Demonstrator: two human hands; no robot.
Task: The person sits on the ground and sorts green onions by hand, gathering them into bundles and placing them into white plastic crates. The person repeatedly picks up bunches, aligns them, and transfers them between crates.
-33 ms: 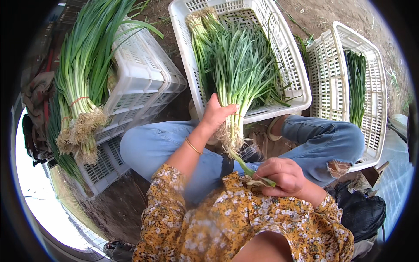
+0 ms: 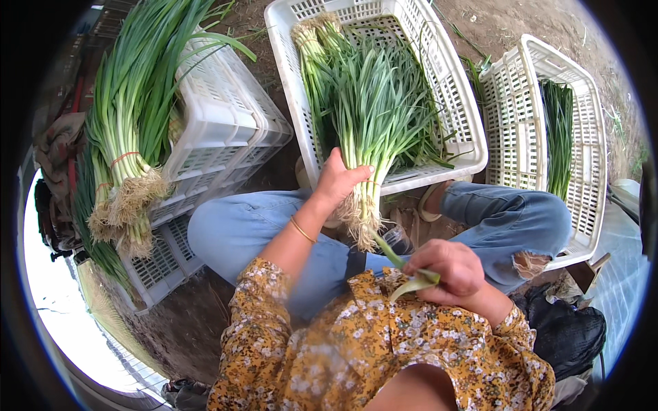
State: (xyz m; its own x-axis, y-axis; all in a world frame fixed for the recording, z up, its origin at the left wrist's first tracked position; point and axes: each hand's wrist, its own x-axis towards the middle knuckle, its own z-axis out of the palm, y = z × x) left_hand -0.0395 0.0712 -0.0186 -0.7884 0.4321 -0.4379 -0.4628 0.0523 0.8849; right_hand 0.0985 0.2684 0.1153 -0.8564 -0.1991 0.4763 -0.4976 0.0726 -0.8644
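A bunch of garlic greens (image 2: 373, 130), with white stalks and pale stringy roots, leans over the near rim of the middle crate (image 2: 439, 171). My left hand (image 2: 337, 179) is wrapped round its stalks just above the roots, thumb across the front. A red band shows beside that thumb. Closer to my body, my right hand (image 2: 449, 270) is closed on a loose green leaf (image 2: 389, 250). One end of the leaf reaches to the roots, and the other sticks out folded below my fingers.
Tied bunches of greens (image 2: 130, 137) lie on stacked white crates (image 2: 229, 130) at the left, roots toward me. Another white crate (image 2: 514, 123) with greens stands at the right. My bent knees flank the middle. A black bag (image 2: 565, 332) sits at lower right.
My right hand has shifted slightly up and right, its fingers turned. The leaf's folded end now hangs out further to the left. The left hand and bunch have barely moved.
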